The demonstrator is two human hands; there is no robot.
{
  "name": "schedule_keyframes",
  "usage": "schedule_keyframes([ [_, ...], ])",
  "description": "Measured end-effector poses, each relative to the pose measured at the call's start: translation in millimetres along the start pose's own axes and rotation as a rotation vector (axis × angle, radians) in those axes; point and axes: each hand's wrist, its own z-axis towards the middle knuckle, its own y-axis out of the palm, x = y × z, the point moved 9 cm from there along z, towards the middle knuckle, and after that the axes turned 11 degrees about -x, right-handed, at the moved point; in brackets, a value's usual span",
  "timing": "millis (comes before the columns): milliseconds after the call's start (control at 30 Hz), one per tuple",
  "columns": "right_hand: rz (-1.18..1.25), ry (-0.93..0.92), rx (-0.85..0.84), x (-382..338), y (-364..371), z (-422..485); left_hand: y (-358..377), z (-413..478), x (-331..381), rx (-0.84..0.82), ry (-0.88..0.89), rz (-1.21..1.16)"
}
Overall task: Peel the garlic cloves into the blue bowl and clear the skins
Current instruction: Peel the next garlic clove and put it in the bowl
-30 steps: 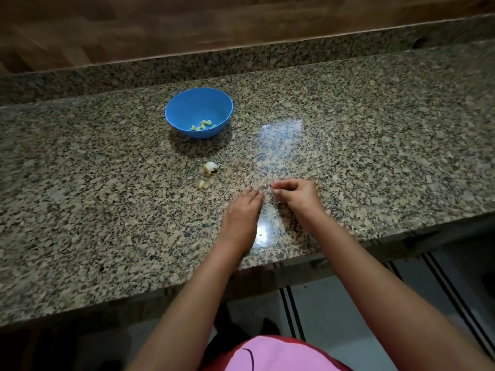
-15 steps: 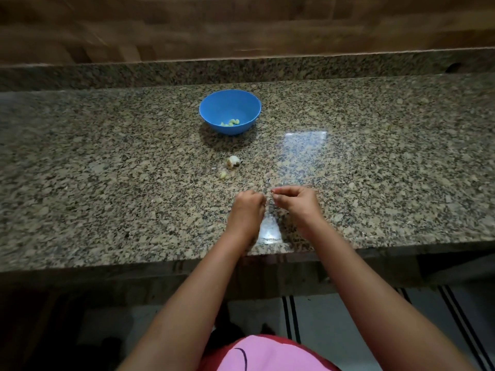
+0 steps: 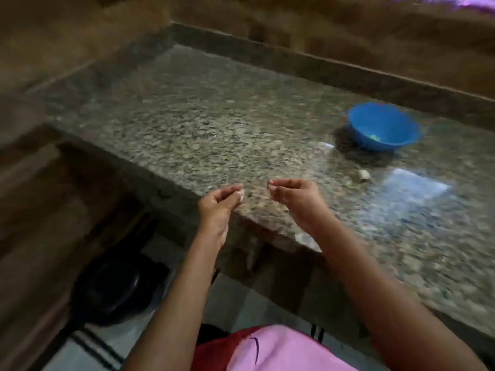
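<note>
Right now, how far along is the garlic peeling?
Done: a few peeled cloves lie in the blue bowl. In hand: the left hand and right hand each pinch a small pale scrap, probably skin. Left: one pale piece lies on the counter near the bowl.

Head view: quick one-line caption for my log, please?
Left hand pinches a pale scrap above the granite counter edge; right hand pinched too; blue bowl behind.

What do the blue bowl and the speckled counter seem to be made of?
The round blue bowl looks like plastic: uniform saturated colour, thin rim. The speckled grey-brown counter looks like polished granite: mottled grain and a glossy light reflection.
</note>
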Motion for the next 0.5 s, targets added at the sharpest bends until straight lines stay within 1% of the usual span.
schedule_keyframes([
  [167, -0.059, 0.109, -0.228, 45.9, 154.3, 46.8, -157.0, -11.4, 28.1, 0.261, 0.006, -0.108],
  [300, -0.041, 0.176, -0.355, 90.0, 269.5, 73.0, -266.0, -13.4, 39.4, 0.396, -0.024, -0.148],
  [400, -0.034, 0.238, -0.375, 124.7, 334.1, 89.1, -330.7, -6.6, 38.8, 0.439, -0.071, -0.147],
  [500, -0.059, 0.313, -0.37, 157.7, 376.7, 104.4, -381.6, -1.3, 30.1, 0.498, -0.14, -0.163],
])
